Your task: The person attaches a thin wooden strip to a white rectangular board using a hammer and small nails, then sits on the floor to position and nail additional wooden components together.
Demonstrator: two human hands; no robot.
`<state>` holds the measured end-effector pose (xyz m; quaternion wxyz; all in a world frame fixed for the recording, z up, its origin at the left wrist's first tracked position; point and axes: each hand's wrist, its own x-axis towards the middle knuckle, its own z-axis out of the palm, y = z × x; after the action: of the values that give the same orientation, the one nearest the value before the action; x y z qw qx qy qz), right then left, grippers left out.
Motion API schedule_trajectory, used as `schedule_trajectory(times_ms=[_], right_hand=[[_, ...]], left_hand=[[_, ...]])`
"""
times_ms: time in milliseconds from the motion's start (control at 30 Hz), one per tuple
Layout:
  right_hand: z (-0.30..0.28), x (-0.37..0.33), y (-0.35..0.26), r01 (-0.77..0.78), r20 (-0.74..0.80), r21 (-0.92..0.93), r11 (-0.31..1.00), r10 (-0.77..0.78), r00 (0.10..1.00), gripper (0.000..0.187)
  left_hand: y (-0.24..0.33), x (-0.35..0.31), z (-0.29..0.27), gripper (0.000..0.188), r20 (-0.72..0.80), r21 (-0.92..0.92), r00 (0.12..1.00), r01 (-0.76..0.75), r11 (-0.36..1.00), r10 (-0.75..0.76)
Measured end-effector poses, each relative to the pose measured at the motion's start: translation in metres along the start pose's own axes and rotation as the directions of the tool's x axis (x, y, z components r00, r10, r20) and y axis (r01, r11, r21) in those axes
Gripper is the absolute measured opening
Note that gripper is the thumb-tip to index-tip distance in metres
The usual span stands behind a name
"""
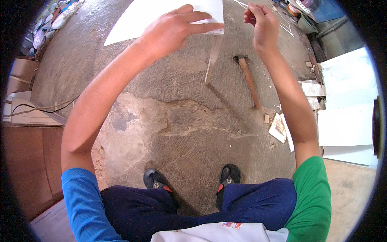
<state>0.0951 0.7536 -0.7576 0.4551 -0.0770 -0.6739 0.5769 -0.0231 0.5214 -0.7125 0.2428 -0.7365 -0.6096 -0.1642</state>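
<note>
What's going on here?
A person has their left hand at the corner of a white panel; a wooden strip extends down from near that corner. The right hand is raised beside it, fingers curled; whether it holds anything is unclear. A hammer lies on the floor.

The wooden leg (211, 60) and hammer (249, 82) flank passable floor (227, 72).

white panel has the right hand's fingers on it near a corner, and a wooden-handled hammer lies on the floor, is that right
Not quite: the head view shows the left hand with its fingers on the white panel near a corner, not the right. The wooden-handled hammer does lie on the floor.
</note>
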Motion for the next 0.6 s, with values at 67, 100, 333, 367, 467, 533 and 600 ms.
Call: schedule_trajectory(times_ms=[67,100,333,367,467,533,600], right_hand=[[0.014,0.000,-0.021,-0.049,0.062,-0.177,0.983,0.060,0.996,0.015],[0.022,-0.001,-0.030,-0.068,0.089,-0.264,0.962,0.095,0.992,0.016],[0.050,0.004,-0.062,0.260,0.463,-0.440,0.859,-0.030,0.886,0.016],[0.051,0.009,-0.063,0.340,0.565,-0.417,0.843,-0.052,0.823,0.015],[0.053,0.026,-0.060,0.402,0.762,-0.297,0.866,-0.039,0.646,0.016],[0.057,0.038,-0.057,0.391,0.839,-0.250,0.886,-0.004,0.544,0.018],[0.061,0.048,-0.056,0.395,0.894,-0.239,0.887,0.042,0.447,0.020]], left_hand=[[0.001,0.001,-0.005,0.060,-0.035,-0.063,0.998,-0.049,0.997,0.047],[0.001,0.000,-0.005,0.061,0.003,-0.074,0.999,-0.034,0.997,0.035],[-0.002,-0.002,-0.006,0.061,0.071,-0.090,0.997,-0.022,0.996,0.028],[-0.002,-0.002,-0.006,0.061,0.053,-0.083,0.997,-0.052,0.995,0.056],[-0.001,-0.001,-0.008,0.061,0.020,-0.066,0.993,-0.112,0.992,0.113],[-0.001,-0.001,-0.008,0.061,0.027,-0.073,0.993,-0.115,0.991,0.118],[-0.002,-0.001,-0.007,0.062,0.049,-0.069,0.991,-0.121,0.990,0.124]])
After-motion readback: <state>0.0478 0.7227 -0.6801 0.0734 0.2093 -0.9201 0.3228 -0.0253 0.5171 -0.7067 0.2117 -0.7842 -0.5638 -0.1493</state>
